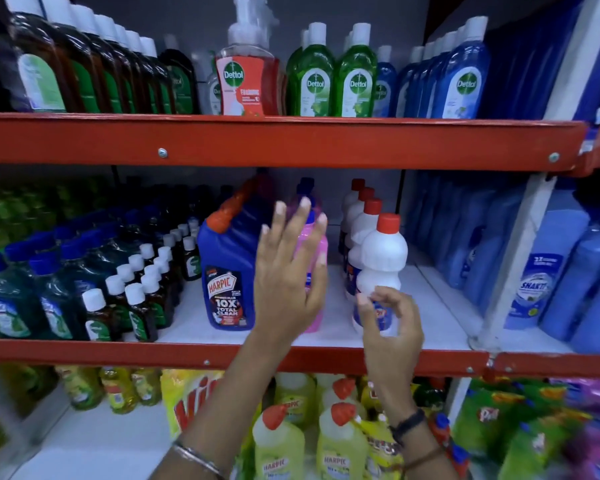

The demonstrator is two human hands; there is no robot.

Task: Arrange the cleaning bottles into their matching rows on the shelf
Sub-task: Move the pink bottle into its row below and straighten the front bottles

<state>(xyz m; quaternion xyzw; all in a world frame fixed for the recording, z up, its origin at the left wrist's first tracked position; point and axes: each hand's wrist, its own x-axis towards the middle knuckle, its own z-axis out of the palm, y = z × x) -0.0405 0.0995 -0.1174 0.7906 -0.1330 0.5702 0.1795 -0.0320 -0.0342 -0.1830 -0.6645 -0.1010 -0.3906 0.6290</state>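
On the middle shelf (201, 329) a blue Harpic bottle (226, 271) with a red cap fronts its row. Right of it stands a pink bottle (315, 268) with a blue cap, mostly hidden behind my left hand (286, 271), whose fingers are spread in front of it without gripping. Further right runs a row of white bottles with red caps, the front white bottle (381, 258) nearest me. My right hand (390, 323) is at that bottle's lower label, fingers curled loosely beside it, not closed around it.
Small dark bottles with white caps (142, 289) and green-blue bottles (21, 292) fill the middle shelf's left. Light blue bottles (548, 271) stand at right. Dettol bottles (333, 77) line the top shelf. Yellow-green Harpic bottles (340, 441) and packets sit below.
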